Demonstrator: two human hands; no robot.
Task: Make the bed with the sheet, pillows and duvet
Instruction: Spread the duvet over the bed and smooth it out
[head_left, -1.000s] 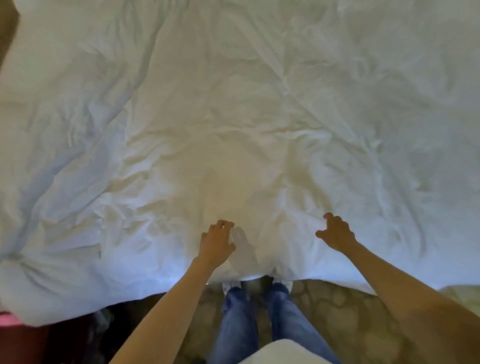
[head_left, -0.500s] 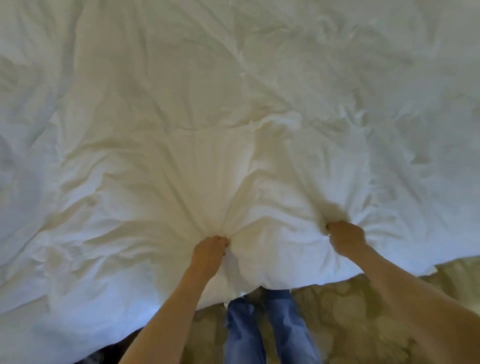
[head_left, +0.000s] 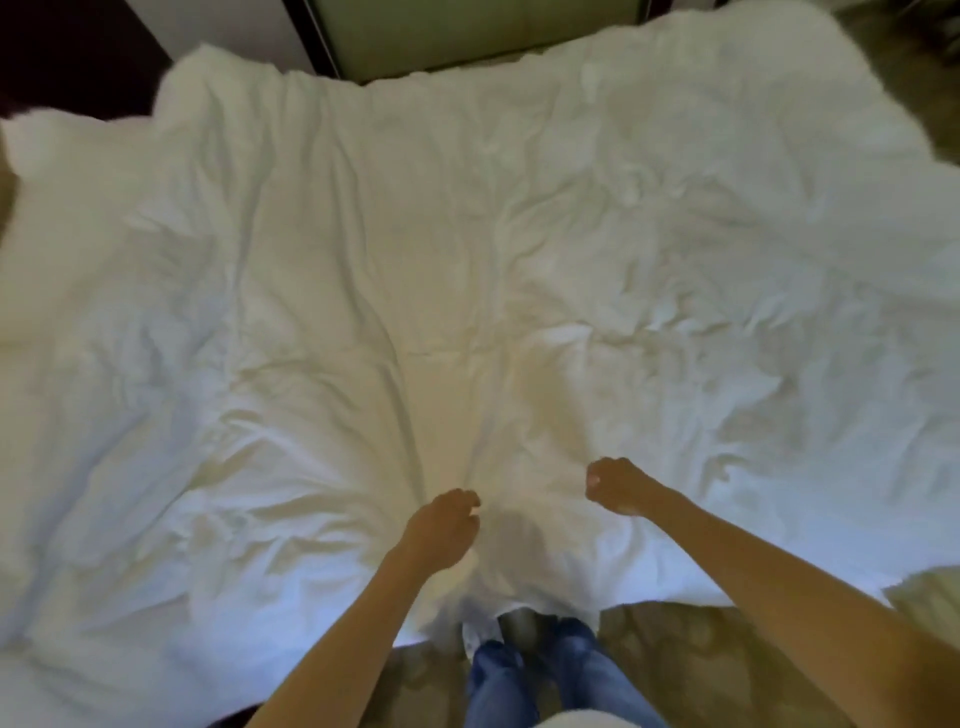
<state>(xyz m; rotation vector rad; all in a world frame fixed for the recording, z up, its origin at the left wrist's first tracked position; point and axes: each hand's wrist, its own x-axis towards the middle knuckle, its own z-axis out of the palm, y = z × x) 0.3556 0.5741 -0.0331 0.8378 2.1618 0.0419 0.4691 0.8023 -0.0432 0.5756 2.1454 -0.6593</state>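
A white, wrinkled duvet lies spread over the whole bed, its near edge hanging over the side in front of my legs. My left hand is at the near edge with its fingers curled into the fabric, and creases run out from it. To its right, my right hand is closed in a fist on the duvet. A plump white corner, perhaps a pillow, shows at the far left. No sheet shows from under the duvet.
A pale panel in a dark frame stands beyond the far edge of the bed. Patterned floor shows at the bottom around my blue jeans. Dark space lies at the top left.
Both hands, open a second ago, grabbed the duvet's near edge. The view has since risen and pulled back, the far edge of the bed is now visible, and the duvet lies flatter.
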